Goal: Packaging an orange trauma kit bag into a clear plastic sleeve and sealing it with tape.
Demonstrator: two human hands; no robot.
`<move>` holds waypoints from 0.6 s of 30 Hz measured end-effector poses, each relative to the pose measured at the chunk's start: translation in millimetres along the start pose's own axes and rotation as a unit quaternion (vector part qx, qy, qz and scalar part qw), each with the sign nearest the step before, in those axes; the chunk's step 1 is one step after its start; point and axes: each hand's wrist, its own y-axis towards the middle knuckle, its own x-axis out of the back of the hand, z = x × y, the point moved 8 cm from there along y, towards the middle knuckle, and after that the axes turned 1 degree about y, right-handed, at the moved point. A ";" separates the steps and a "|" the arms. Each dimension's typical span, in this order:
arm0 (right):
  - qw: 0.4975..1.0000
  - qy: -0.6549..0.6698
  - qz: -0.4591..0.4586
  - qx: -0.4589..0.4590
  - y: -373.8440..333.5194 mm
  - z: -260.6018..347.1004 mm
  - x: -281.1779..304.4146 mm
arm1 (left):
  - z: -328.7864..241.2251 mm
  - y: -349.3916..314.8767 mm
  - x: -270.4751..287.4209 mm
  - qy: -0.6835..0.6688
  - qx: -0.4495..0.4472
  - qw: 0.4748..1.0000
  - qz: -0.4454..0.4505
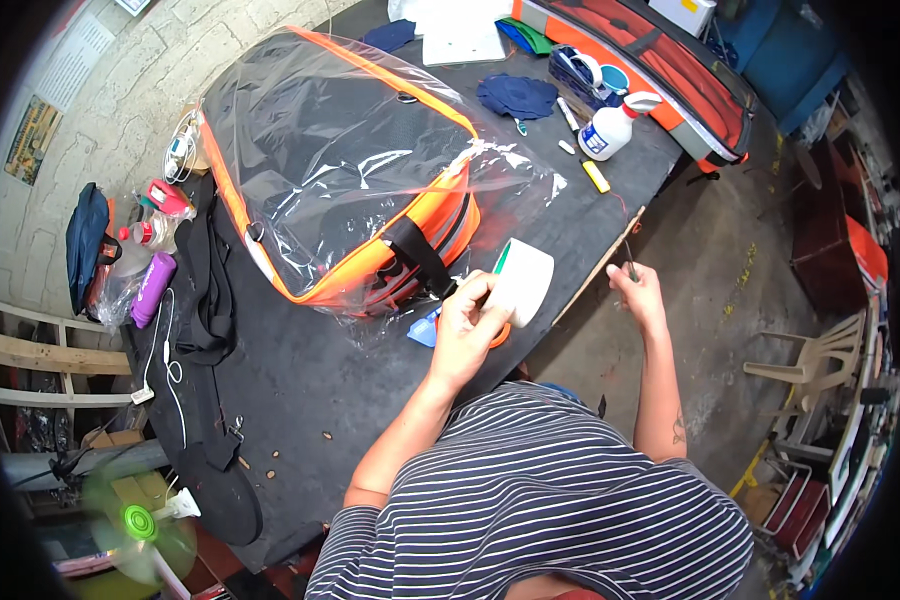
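Observation:
My left hand [467,325] grips a wide roll of white tape [526,284] with a green inner core, raised over the near edge of the table. My right hand [638,296] is off the table's right edge, fingers pinched on a small thin dark object; its kind is too small to tell. A fine red strand [616,200] shows above that hand. Just beyond my left hand sits a large black bag with orange edging [425,222], covered by clear plastic film [320,150]. Partly hidden beneath my left hand are an orange ring-like handle [501,336] and a blue piece [424,329].
On the black table [300,400] stand a white spray bottle [610,130], a yellow lighter-like object [596,177] and dark blue cloth [517,96]. Another orange bag [670,70] lies far right. Black straps [206,290], a purple pouch [153,290] and a fan [140,522] are left.

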 end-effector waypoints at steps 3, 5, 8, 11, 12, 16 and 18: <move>0.969 -0.221 -0.080 0.076 -17.2 22.1 11.9 | 3.3 -2.8 -2.7 -0.067 0.041 0.997 0.007; 0.975 -0.206 -0.072 0.037 -22.4 25.5 13.2 | 3.3 -1.2 -3.6 -0.114 0.032 0.993 0.005; 0.986 -0.147 -0.080 -0.012 -31.1 27.6 18.5 | 4.8 -0.2 -5.3 -0.141 0.022 0.990 -0.006; 0.957 -0.272 -0.099 0.018 -29.9 21.0 32.0 | 3.9 0.1 -7.6 -0.135 0.015 0.990 -0.020; 0.957 -0.271 -0.101 0.018 -33.6 19.3 34.5 | 4.2 0.3 -9.6 -0.135 0.015 0.991 -0.018; 0.958 -0.275 -0.027 -0.073 -49.0 31.5 20.5 | 1.5 -1.4 -7.6 -0.084 -0.019 0.996 -0.015; 0.948 -0.309 -0.058 0.042 -43.4 31.8 25.0 | 0.7 -1.4 -6.4 -0.049 -0.039 0.998 -0.010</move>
